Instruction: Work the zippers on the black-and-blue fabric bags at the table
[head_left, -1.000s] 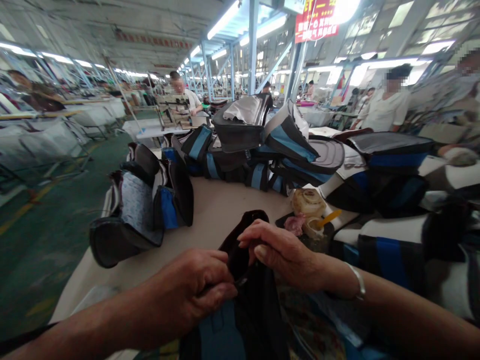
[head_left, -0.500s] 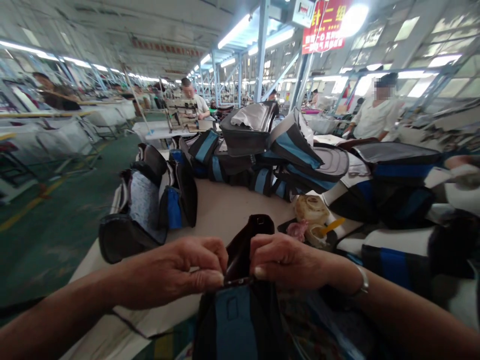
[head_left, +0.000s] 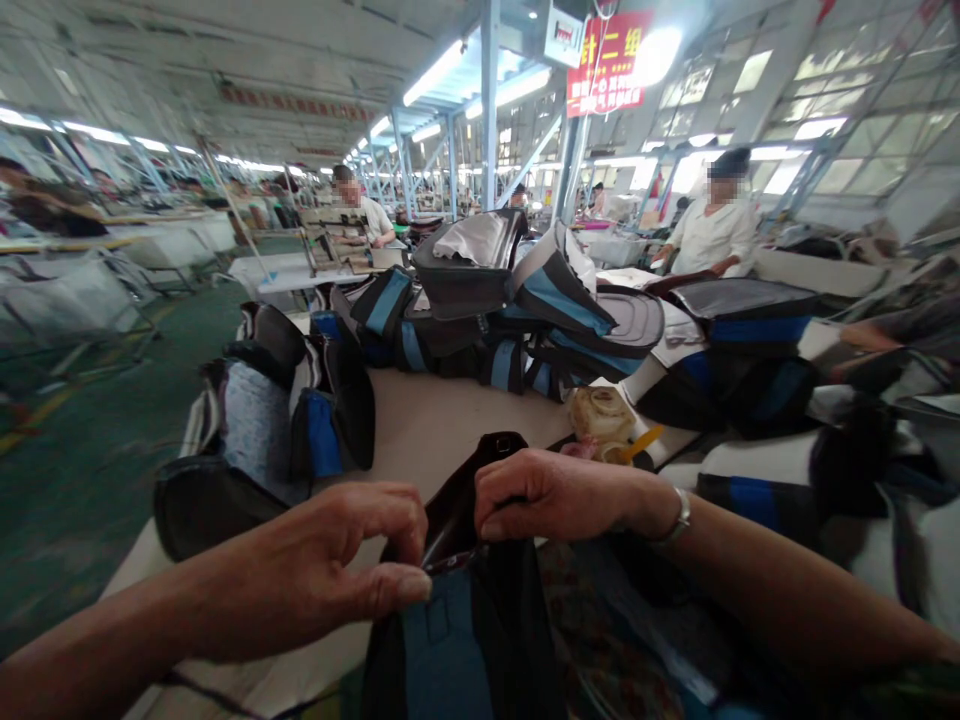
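Observation:
A black bag piece (head_left: pixel 446 650) with a blue middle stripe hangs in front of me, a small rectangle marked near its top. Along its upper edge stands a glossy dark maroon flap (head_left: pixel 459 500), with a small square at its tip. My left hand (head_left: pixel 356 560) is closed at the left end of that edge, thumb in front and forefinger behind. At the right end, my right hand (head_left: pixel 544 495) pinches the edge with curled fingers. A bracelet (head_left: pixel 681 512) circles the right wrist. My fingers hide parts of the edge.
Black bags with bright blue strips (head_left: pixel 324 432) stand on the pale table (head_left: pixel 420 410) to the left. A heap of grey and blue bags (head_left: pixel 469 285) lies behind. Tape rolls (head_left: pixel 601 412) and a yellow-handled tool (head_left: pixel 645 440) sit right. A co-worker (head_left: pixel 716 225) stands beyond.
The view has turned a little to the right, so the surroundings sit further left. My left thumb and forefinger have spread slightly. My right hand has risen a little along the edge.

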